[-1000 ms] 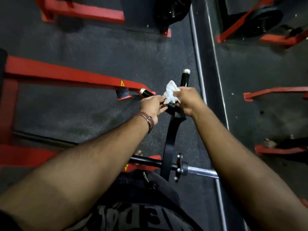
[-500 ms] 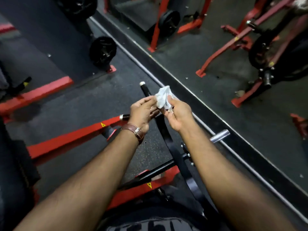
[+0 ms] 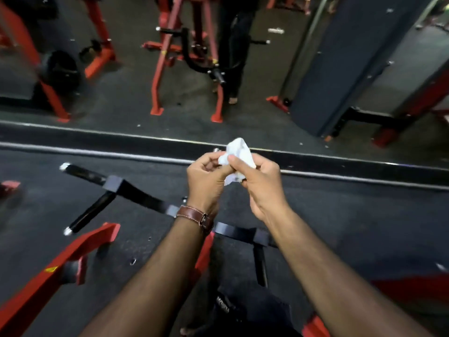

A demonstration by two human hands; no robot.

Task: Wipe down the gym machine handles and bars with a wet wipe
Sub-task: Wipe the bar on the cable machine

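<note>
I hold the crumpled white wipe [image 3: 239, 155] at the middle of the frame, my right hand [image 3: 262, 183] curled round it and my left hand [image 3: 206, 177] pinching its edge. The black handles [image 3: 97, 188] lie at the left, below and apart from my hands.

- Hands — 2: left hand [image 3: 206, 177], right hand [image 3: 263, 183].
- Wipe [image 3: 239, 154] — 1, white, crumpled.
- Watch strap [image 3: 194, 215] — 1, brown.
- Black handles with silver end caps — 2 seen at left: upper handle [image 3: 83, 173], lower handle [image 3: 91, 212].
- Yellow sticker [image 3: 51, 269] on red frame [image 3: 48, 271] — 1.
</note>
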